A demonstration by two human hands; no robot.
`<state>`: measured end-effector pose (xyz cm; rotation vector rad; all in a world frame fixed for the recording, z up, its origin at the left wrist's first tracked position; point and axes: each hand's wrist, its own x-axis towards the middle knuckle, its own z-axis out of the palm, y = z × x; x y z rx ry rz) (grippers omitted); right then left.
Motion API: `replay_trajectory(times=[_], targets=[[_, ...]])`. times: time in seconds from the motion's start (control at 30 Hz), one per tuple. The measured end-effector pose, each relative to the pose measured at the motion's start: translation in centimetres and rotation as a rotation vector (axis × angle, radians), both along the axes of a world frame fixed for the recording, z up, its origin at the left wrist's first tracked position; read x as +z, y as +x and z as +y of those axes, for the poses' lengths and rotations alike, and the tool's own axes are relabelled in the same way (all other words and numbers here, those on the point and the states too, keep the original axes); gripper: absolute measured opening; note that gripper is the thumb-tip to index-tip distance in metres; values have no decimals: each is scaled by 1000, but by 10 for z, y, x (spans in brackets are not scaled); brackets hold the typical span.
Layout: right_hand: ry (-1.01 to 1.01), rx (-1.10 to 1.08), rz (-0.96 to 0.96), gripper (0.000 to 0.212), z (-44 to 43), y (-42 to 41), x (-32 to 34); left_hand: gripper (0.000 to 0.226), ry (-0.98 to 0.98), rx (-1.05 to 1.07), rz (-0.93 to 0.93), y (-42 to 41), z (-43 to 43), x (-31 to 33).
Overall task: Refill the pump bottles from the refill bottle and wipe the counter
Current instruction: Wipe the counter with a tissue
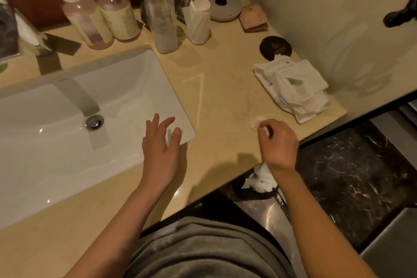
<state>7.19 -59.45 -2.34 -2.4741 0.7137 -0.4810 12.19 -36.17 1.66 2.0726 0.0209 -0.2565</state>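
Wiping step: right hand (278, 142) is pinching a small white wipe (256, 124) against the worktop (223, 97), left hand (161, 142) is hovering spread; sweeping across seems due next.

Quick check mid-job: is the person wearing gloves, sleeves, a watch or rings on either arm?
No. Left hand and right hand are bare: no gloves, rings or watch show. Both forearms are uncovered, no sleeves in view. A grey garment covers the torso.

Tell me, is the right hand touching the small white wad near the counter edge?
Touching. The head view shows the right hand pinching the small white wad in its curled grip; no gap shows between them.
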Motion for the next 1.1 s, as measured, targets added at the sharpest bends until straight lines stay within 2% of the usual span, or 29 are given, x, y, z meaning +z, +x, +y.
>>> replay_trajectory(times=[0.07, 0.2, 0.3, 0.37, 0.5, 0.6, 0.67, 0.73, 0.83, 0.97, 1.03, 1.1], targets=[[25, 219, -65, 14, 30, 2, -3, 34, 9, -19, 3, -2, -8, -1], [-160, 782, -98, 14, 69, -6, -14, 36, 28, -43, -8, -2, -16, -3], [-196, 948, -46, 19, 43, 5, -13, 37, 40, -39, -24, 2, -18, -3], [-207, 900, -10, 19, 15, 20, -8, 38, 44, -37, -31, 4, -16, -3], [-142, 507, 19, 18, -31, 59, -5, 41, 61, -36, -49, 5, -10, -5], [-38, 254, 17, 23, -31, 93, -5, 40, 64, -30, -57, 8, -6, -6], [27, 195, 0, 27, -11, 109, -5, 40, 66, -21, -60, 12, -4, -5], [42, 265, -19, 28, 19, 112, -3, 39, 58, -10, -57, 16, -2, -4], [38, 496, -4, 24, 62, 95, -5, 38, 40, -4, -50, 20, -1, -1], [55, 771, 2, 13, 69, 44, -11, 38, 10, -13, -24, 19, 2, -2], [90, 807, 48, 12, 49, 25, -8, 38, 23, -33, -29, 18, 6, -5], [106, 734, 129, 12, 20, 15, 3, 38, 28, -53, -38, 16, 9, -8]])
